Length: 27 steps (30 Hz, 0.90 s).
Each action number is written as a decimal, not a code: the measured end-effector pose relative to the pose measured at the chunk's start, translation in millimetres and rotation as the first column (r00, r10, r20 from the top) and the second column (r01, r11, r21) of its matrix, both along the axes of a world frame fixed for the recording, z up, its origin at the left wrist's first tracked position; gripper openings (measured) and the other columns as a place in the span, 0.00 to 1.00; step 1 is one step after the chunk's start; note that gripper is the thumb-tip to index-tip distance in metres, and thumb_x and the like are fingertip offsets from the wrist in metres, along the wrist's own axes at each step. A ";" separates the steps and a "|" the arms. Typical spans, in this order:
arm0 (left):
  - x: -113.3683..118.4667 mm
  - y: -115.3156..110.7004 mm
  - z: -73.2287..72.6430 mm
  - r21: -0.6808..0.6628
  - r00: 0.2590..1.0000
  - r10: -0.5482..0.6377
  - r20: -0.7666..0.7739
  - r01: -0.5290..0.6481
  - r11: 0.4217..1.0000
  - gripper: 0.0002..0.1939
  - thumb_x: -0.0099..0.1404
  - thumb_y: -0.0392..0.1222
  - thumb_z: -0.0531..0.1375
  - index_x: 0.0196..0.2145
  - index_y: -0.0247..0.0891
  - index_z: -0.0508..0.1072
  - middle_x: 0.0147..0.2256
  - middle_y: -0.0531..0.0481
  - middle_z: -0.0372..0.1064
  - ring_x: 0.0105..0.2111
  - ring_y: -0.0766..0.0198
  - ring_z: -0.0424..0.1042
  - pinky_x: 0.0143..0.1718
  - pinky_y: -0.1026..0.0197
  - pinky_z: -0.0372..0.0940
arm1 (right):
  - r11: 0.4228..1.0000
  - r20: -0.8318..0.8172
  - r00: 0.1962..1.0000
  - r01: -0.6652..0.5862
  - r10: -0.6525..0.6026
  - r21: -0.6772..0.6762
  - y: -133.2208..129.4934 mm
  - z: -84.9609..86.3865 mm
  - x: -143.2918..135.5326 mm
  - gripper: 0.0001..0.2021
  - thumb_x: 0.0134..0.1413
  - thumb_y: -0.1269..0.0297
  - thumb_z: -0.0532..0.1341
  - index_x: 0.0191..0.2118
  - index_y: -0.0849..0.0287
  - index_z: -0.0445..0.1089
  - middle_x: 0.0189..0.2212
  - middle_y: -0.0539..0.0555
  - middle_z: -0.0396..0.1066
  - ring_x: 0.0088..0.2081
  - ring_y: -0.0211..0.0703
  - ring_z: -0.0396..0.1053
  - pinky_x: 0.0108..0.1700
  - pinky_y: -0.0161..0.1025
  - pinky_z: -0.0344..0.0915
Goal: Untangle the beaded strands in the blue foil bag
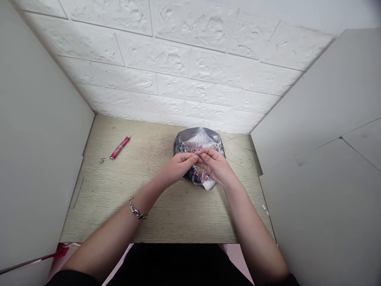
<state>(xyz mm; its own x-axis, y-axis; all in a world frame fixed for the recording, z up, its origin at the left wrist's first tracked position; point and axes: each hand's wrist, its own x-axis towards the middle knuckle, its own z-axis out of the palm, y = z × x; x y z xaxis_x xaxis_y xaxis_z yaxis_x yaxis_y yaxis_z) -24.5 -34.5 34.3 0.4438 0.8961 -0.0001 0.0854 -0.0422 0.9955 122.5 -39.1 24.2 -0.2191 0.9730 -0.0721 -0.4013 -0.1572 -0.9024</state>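
My left hand and my right hand meet at the fingertips above an open bag with a silvery lining. Between the pinched fingers sits a tiny dark, shiny piece, too small to name. Both hands are closed in a pinch around it. Many small coloured beads, pink, red and clear, fill the bag, partly hidden beneath my hands. A chunky silver chain bracelet circles my left wrist.
On the wooden table, a pink-red tube with silver ends lies at the left. Small metal bits lie near it. Thin wire or thread is strewn at the right. Grey panels flank both sides, and a white brick-patterned wall stands behind.
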 end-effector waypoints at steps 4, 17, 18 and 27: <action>-1.3 0.4 -1.2 0.026 0.999 -0.021 -0.029 0.022 0.999 0.15 0.58 0.48 0.51 0.25 0.35 0.70 0.12 0.60 0.45 0.15 0.74 0.48 0.19 0.68 0.48 | 1.000 0.002 1.000 0.002 -0.002 -0.003 -0.1 -0.2 -0.4 0.10 0.35 0.60 0.68 0.27 0.57 0.71 0.25 0.47 0.69 0.30 0.31 0.68 0.40 0.34 0.68; -1.2 0.0 -0.9 -0.007 0.998 -0.014 -0.063 0.013 1.000 0.17 0.58 0.50 0.52 0.29 0.34 0.72 0.12 0.61 0.45 0.14 0.75 0.45 0.15 0.69 0.44 | 0.999 0.019 1.000 0.005 -0.004 -0.045 0.8 0.3 -1.8 0.12 0.32 0.61 0.69 0.26 0.58 0.71 0.24 0.46 0.68 0.28 0.30 0.67 0.38 0.33 0.67; -1.0 -0.2 -0.7 -0.009 0.998 -0.011 -0.061 0.010 1.000 0.17 0.58 0.50 0.52 0.29 0.34 0.72 0.12 0.61 0.45 0.14 0.75 0.45 0.15 0.69 0.44 | 0.999 0.019 1.000 0.005 -0.005 -0.045 0.8 0.0 -1.8 0.11 0.32 0.61 0.69 0.26 0.58 0.71 0.23 0.46 0.68 0.28 0.30 0.67 0.38 0.33 0.67; -1.2 0.2 -1.7 -0.010 0.997 0.004 -0.078 -0.004 1.000 0.16 0.58 0.50 0.52 0.29 0.34 0.72 0.12 0.60 0.45 0.15 0.74 0.45 0.16 0.68 0.44 | 1.000 0.043 0.999 0.000 0.000 -0.019 0.9 -1.8 -1.3 0.10 0.36 0.61 0.67 0.27 0.58 0.70 0.25 0.46 0.69 0.28 0.31 0.67 0.39 0.34 0.67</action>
<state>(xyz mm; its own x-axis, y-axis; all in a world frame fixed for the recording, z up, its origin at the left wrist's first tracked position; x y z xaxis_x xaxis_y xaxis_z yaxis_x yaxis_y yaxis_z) -25.7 -34.3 32.6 0.4386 0.8976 -0.0436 0.1632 -0.0318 0.9861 121.3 -38.2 22.4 -0.2154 0.9714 -0.0996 -0.3624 -0.1742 -0.9156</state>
